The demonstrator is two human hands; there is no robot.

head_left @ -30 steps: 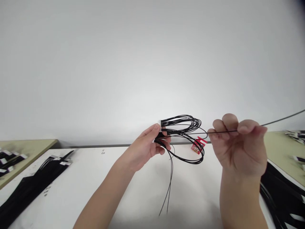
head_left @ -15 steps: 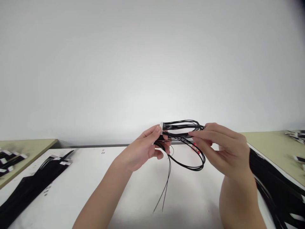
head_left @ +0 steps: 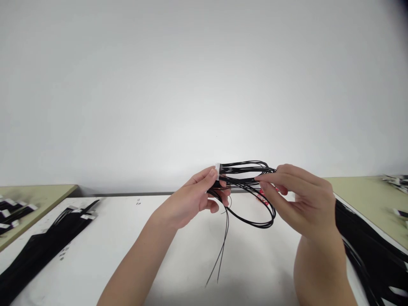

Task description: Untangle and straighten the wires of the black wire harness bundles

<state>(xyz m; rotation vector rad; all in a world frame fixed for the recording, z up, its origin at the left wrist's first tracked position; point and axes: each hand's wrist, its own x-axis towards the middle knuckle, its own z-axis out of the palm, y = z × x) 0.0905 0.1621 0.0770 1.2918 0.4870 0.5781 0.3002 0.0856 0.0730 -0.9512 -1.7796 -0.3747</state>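
A white connector (head_left: 217, 171) is pinched between the thumb and fingers of my left hand (head_left: 199, 193). From it a bundle of thin black wires (head_left: 245, 170) runs right and loops back below. The looped part passes through my left fingers, and two loose wire ends hang down under them. My right hand (head_left: 296, 195) has its thumb and index finger closed on the wires at the right side of the loops. The exact wires between those fingertips are partly hidden.
Black wire bundles with white connectors (head_left: 57, 238) lie at the left of the white table (head_left: 127, 238), and more black bundles (head_left: 369, 242) at the right. Greenish side surfaces hold further cables. A red marking (head_left: 264, 197) shows behind the loops. A pale wall stands behind.
Both hands keep their hold on the wires. The connector, the loops and my right hand have shifted very slightly to the right.
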